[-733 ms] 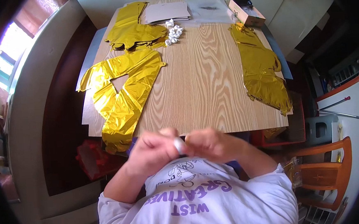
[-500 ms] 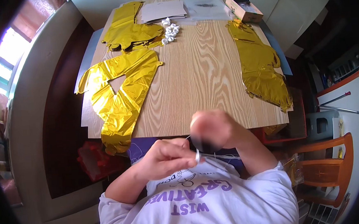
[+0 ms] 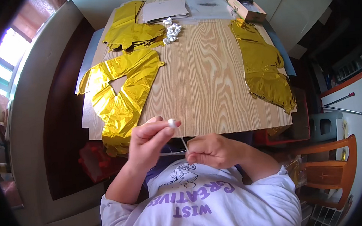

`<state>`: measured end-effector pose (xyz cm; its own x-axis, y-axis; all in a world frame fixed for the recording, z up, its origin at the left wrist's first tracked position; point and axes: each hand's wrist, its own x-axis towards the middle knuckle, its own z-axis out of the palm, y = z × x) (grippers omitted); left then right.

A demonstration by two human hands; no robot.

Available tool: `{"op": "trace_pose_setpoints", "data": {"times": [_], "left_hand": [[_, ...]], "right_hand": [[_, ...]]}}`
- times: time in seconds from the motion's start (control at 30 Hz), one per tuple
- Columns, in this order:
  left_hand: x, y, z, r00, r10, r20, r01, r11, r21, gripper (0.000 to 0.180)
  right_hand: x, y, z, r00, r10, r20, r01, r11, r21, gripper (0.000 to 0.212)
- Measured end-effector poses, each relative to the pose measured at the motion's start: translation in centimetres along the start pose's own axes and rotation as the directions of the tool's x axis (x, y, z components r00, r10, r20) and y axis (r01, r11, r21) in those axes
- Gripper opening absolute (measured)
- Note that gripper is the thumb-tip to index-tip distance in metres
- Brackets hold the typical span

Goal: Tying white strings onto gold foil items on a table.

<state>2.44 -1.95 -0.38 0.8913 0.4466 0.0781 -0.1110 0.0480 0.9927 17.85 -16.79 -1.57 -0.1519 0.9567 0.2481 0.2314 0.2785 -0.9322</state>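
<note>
My left hand (image 3: 147,142) is raised at the table's near edge, pinching a small white coil of ribbon (image 3: 172,123) between thumb and forefinger. A thin white strand (image 3: 184,143) runs down from beside the coil to my right hand (image 3: 211,151). That hand is closed in a fist around the strand, lower and further right, in front of my shirt. Another pale length of string crosses below my left hand toward the right fist. Several similar white coils (image 3: 172,34) lie in a small pile toward the back of the table.
Flat gold foil balloons lie on the wooden table (image 3: 199,78): one near left (image 3: 140,86), a stack far left (image 3: 132,33), more at right (image 3: 265,62). Grey sheets (image 3: 164,9), clear plastic bags (image 3: 207,7) and an open box (image 3: 247,10) sit at the back. A wooden chair (image 3: 325,174) stands at right.
My left hand has risen with the white coil, up to the table's edge. My right hand, blurred before, has dropped and now grips the strand below the coil.
</note>
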Motion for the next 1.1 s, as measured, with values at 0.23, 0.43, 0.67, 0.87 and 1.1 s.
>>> {"op": "trace_pose_setpoints", "data": {"times": [0.23, 0.43, 0.67, 0.87, 1.1], "left_hand": [[-0.9, -0.3, 1.1, 0.976, 0.046, 0.211, 0.002, 0.975, -0.222, 0.013], [-0.4, -1.4, 0.9, 0.944, 0.127, 0.306, -0.221, 0.928, 0.299, 0.014], [0.2, -2.9, -0.6, 0.988, 0.156, -0.005, -0.147, 0.938, 0.315, 0.015], [-0.8, -1.1, 1.0, 0.993, 0.003, 0.117, 0.027, 0.967, -0.253, 0.014], [-1.5, -0.9, 0.3, 0.939, -0.086, 0.334, 0.127, 0.987, -0.102, 0.015]], "right_hand": [[0.6, 1.0, -1.3, 0.983, 0.094, -0.159, -0.079, 0.992, 0.099, 0.017], [0.5, -0.3, -2.0, 0.972, 0.111, -0.206, -0.035, 0.940, 0.338, 0.017], [-0.3, -0.5, -0.2, 0.996, 0.036, -0.086, -0.027, 0.994, 0.101, 0.015], [0.5, 1.7, -0.4, 0.987, 0.097, -0.126, -0.092, 0.995, 0.044, 0.015], [0.9, 0.7, -2.0, 0.964, 0.095, -0.247, -0.085, 0.995, 0.049, 0.017]]}}
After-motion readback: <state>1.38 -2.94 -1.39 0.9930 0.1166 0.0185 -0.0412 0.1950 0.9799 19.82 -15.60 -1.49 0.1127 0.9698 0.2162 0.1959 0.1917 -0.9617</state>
